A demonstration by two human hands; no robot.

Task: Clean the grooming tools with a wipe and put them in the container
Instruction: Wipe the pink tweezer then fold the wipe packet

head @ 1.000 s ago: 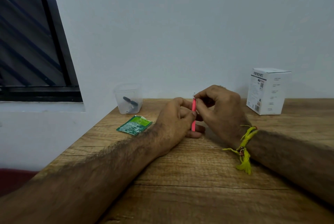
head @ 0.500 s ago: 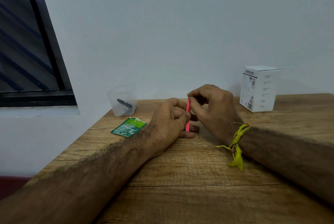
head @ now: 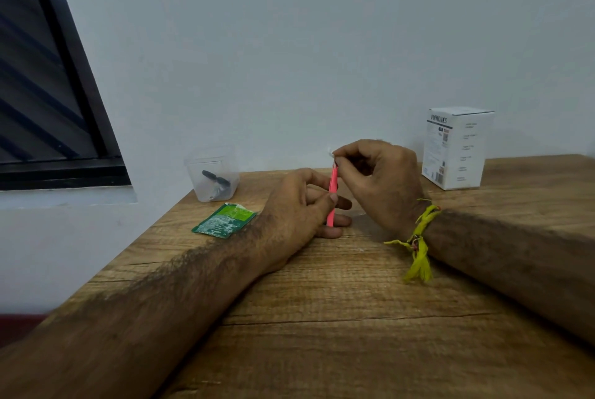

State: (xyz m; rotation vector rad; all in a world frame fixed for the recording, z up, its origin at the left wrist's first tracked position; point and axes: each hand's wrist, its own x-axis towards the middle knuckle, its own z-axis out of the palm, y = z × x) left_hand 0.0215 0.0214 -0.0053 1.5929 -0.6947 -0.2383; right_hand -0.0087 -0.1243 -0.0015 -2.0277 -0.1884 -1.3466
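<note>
Your right hand [head: 378,181] has slid the wipe [head: 330,151] up since a second ago: its pinch now sits at the top end of the pink tool [head: 332,194], not mid-shaft. Your left hand [head: 299,210] holds the tool upright lower down, thumb and fingers closed on it. That stroke looks nearly done, so the container [head: 212,173], well left of your grip, likely comes next.

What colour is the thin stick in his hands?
Pink: the stick, seen in the head view.
</note>
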